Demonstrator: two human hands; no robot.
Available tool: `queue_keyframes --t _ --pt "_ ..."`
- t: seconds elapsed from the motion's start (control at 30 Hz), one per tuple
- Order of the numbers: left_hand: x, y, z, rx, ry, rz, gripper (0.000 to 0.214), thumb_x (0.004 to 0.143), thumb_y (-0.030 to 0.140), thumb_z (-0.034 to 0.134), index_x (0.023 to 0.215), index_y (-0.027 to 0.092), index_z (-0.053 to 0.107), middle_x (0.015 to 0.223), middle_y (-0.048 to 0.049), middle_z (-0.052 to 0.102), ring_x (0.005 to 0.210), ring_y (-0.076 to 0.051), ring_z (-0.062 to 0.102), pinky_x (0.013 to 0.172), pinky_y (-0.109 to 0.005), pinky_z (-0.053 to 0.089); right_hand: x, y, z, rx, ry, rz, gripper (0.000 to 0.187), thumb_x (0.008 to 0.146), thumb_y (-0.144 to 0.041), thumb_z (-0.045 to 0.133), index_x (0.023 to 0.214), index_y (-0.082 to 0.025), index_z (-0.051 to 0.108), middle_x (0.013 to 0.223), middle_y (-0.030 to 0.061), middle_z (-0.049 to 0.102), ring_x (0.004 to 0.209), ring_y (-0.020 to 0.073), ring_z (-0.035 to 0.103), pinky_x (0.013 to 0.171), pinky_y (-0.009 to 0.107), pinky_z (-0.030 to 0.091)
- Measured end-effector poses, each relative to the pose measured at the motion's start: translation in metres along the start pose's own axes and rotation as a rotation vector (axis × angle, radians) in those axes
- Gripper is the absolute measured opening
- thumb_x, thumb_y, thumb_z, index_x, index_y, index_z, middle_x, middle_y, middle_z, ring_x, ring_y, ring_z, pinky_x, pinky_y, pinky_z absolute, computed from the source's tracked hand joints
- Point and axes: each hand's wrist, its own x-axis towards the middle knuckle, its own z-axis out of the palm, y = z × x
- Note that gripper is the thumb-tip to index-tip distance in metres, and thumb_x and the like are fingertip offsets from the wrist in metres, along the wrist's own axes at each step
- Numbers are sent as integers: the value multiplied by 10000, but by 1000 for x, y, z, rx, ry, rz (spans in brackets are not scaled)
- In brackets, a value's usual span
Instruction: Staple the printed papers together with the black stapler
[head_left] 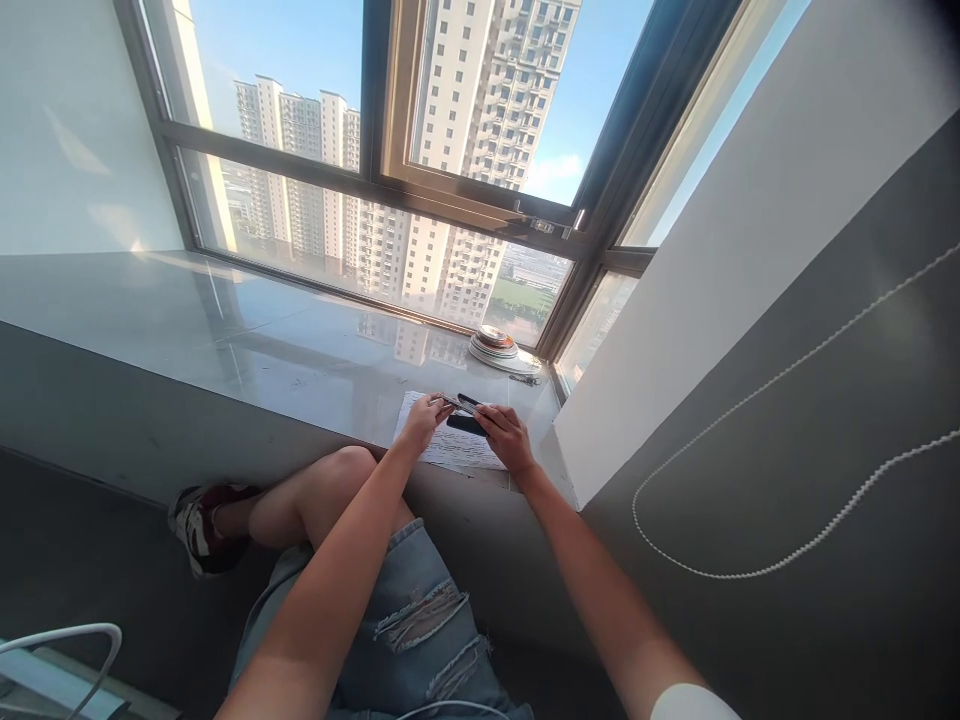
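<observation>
Dark tool (464,421) — gripped by left hand (422,417) and right hand (508,436) — over paper (452,452).

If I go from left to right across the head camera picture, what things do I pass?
Red and white sneaker → bent knee → left hand → black tool held in the fingers of both hands → right hand → white bead cord

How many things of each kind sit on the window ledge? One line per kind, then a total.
Paper sheet: 1
Black tool: 1
Stack of round plates: 1
Small dark item: 1
Total: 4
</observation>
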Motion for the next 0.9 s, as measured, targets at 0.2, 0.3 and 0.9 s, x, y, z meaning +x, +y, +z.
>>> queue_keyframes --t 0.2,0.3,0.9 --pt "-4 3 -8 24 147 198 242 901 223 767 1080 101 659 944 -133 778 913 -252 778 1037 -501 585 3 -2 -3 109 170 150 251 932 -311 650 1156 -229 730 1137 94 729 1016 247 664 866 380 573" --pt "-10 11 -7 -12 140 368 386 862 330 828 1132 123 646 982 -134 783 938 -271 777 1048 -548 568 4 1 -4 187 213 287 226 895 -382 702 1028 -201 732 978 67 728 832 207 661 764 329 543" --pt "-46 21 21 244 -533 431 561 769 365 896 1215 221 587 1303 -104 684 925 -240 781 1060 -482 554 2 -13 -11 11 75 -52 514 1016 -466 590 1502 -317 516 1552 92 483 1437 305 435 1165 511 429"
